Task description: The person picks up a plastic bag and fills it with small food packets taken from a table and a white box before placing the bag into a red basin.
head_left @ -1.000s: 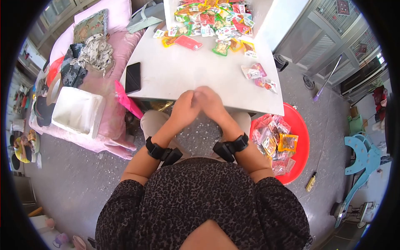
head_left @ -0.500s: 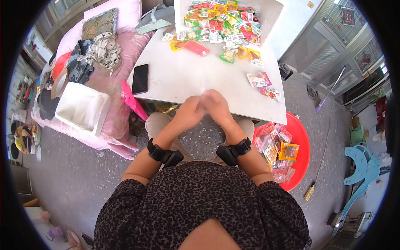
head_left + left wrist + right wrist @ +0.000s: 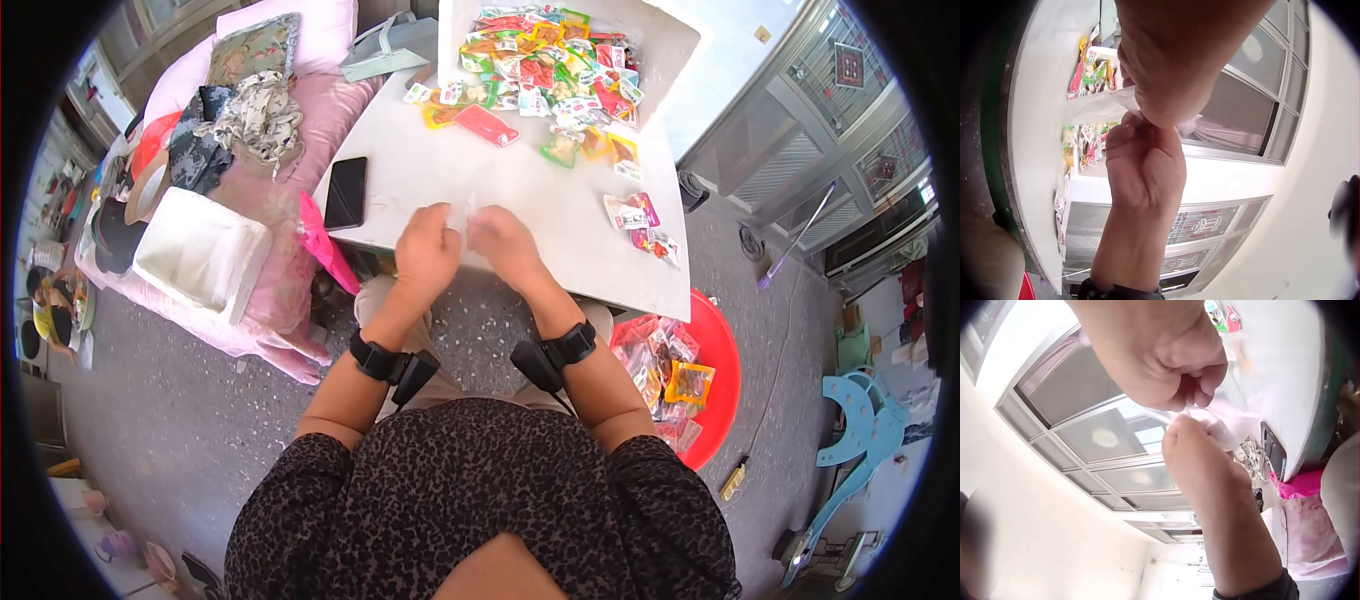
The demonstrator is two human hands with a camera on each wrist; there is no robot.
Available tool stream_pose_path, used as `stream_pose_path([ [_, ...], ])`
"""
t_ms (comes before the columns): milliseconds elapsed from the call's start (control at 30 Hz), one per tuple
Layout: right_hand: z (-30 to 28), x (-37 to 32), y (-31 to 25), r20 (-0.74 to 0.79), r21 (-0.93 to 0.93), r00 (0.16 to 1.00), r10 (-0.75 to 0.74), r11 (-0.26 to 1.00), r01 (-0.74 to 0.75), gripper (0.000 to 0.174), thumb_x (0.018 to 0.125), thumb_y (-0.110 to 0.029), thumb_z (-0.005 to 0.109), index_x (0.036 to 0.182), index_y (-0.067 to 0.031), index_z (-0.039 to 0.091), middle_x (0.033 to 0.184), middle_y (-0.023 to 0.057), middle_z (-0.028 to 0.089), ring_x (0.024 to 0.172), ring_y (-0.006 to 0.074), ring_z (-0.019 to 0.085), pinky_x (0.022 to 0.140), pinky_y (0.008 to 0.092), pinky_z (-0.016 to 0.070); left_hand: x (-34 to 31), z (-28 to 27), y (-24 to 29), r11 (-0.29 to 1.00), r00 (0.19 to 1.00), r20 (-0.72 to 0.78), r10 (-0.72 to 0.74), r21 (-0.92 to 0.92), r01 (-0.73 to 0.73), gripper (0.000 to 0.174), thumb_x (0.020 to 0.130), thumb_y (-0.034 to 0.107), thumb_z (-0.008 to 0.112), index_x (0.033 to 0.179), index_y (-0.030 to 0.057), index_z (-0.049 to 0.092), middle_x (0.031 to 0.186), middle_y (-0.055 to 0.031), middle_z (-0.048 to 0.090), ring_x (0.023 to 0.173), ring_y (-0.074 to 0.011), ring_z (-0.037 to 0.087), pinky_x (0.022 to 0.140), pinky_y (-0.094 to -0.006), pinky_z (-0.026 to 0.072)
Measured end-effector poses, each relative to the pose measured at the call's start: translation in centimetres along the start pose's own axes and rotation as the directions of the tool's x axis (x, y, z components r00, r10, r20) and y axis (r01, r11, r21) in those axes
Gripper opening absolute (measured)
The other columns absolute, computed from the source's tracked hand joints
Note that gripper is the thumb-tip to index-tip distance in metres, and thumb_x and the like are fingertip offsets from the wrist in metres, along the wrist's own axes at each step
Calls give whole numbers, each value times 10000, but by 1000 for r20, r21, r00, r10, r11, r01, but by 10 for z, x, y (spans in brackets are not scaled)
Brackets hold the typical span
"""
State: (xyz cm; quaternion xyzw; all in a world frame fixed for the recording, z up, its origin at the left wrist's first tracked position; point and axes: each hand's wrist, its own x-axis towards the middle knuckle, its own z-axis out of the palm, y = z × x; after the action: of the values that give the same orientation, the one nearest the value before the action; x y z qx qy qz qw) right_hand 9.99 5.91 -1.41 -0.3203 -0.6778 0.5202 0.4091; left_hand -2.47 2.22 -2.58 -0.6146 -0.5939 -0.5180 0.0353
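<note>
My left hand [image 3: 428, 245] and right hand [image 3: 503, 245] are a small gap apart over the table's near edge. Both have curled fingers and pinch a thin, clear plastic bag [image 3: 1099, 107], stretched between them. In the head view the bag is barely visible against the white top. From the right wrist view, the film [image 3: 1238, 422] hangs out past the fingertips towards the table. The curled fingers hide the pinched edge.
Colourful snack packets [image 3: 540, 75] fill a white foam box [image 3: 670, 50] at the back and spill before it. Two packets [image 3: 640, 225] lie at the right, a phone [image 3: 346, 192] at the left. A red basin [image 3: 725, 390] with packets stands on the floor; an empty foam box [image 3: 200, 250] lies on the bed.
My hands were together, touching, and have now moved apart sideways with the clear bag between them. The head view has shifted slightly, so the table sits further right and lower.
</note>
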Motion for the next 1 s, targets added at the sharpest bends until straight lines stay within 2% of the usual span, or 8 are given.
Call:
stream_pose_path([
  [300, 30, 54, 26, 46, 577, 929, 367, 750, -325, 71, 754, -69, 471, 810, -28, 458, 681, 30, 488, 579, 99, 474, 508, 211, 404, 42, -7, -21, 853, 931, -45, 361, 419, -311, 258, 550, 92, 532, 806, 62, 516, 683, -85, 454, 616, -234, 469, 471, -355, 355],
  [367, 32, 59, 63, -3, 350, 948, 318, 888, -297, 57, 751, -58, 460, 796, -24, 453, 673, 38, 481, 567, 102, 467, 482, 217, 405, 33, 18, -39, 852, 963, 71, 261, 452, -264, 269, 560, 96, 534, 827, 75, 510, 705, -82, 461, 625, -234, 478, 491, -350, 378],
  [667, -8, 73, 103, -47, -183, 875, 483, 857, -482, 147, 720, -121, 466, 779, 9, 498, 649, 99, 510, 554, 179, 502, 463, 289, 405, 0, 87, -84, 945, 870, 464, -166, 328, 6, 182, 654, 123, 497, 827, 81, 462, 713, -109, 511, 642, -291, 534, 557, -387, 430],
  [733, -37, 102, 105, -8, -402, 872, 490, 797, -452, 169, 710, -137, 491, 803, 5, 482, 695, 122, 531, 589, 199, 540, 504, 297, 430, 3, 97, -89, 939, 851, 475, -223, 340, 55, 128, 671, 105, 471, 797, 85, 474, 715, -107, 518, 658, -281, 533, 558, -382, 427],
  [800, -61, 137, 124, 71, -760, 997, -14, 646, 63, 241, 690, -190, 514, 830, 5, 490, 784, 148, 545, 732, 260, 541, 629, 326, 431, 8, 102, -90, 952, 840, 498, -213, 299, 64, 111, 670, 102, 454, 773, 66, 473, 708, -120, 526, 655, -295, 537, 565, -391, 431],
  [867, -66, 180, 114, 81, -735, 997, 1, 675, 59, 281, 685, -227, 531, 865, -14, 494, 845, 158, 541, 838, 308, 505, 707, 348, 407, 13, 107, -93, 961, 845, 495, -203, 264, 76, 97, 665, 102, 453, 748, 56, 474, 689, -123, 527, 639, -301, 537, 558, -395, 432],
  [933, -59, 228, 127, 162, -845, 974, -159, 488, 221, 307, 687, -239, 542, 897, -19, 494, 866, 165, 533, 844, 305, 507, 713, 362, 404, 15, 116, -98, 969, 862, 469, -192, 231, 90, 83, 658, 106, 466, 723, 55, 476, 658, -115, 519, 613, -298, 534, 537, -394, 431],
  [1000, -40, 262, 125, 231, -722, 963, -141, 638, 267, 351, 693, -258, 543, 922, 2, 483, 898, 180, 521, 886, 301, 492, 751, 361, 391, 14, 120, -102, 974, 880, 448, -157, 217, 64, 92, 638, 107, 490, 710, 52, 476, 637, -107, 509, 586, -287, 529, 506, -388, 427],
])
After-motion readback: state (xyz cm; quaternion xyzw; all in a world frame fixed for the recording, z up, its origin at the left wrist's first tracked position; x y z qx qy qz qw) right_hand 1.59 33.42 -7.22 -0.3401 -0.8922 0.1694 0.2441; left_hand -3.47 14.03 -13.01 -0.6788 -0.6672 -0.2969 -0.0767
